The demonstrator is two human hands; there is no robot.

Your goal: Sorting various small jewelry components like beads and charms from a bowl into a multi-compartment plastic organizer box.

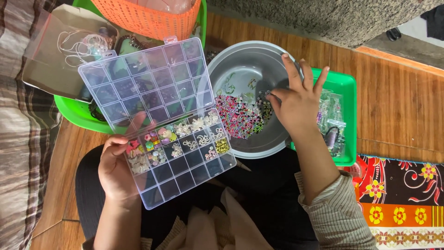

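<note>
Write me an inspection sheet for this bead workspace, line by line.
Surface: wooden floor, patterned cloth at right.
Job's things: clear compartment box, lid open, charms in the middle rows; metal bowl holding mixed beads.
Clutter: green tray with small bags; orange basket; cardboard box with string.
Grippers: left hand holds the compartment box; right hand fingers in the bowl, on the beads.
Cables: nothing seen.
Surroundings: striped blanket at left.
</note>
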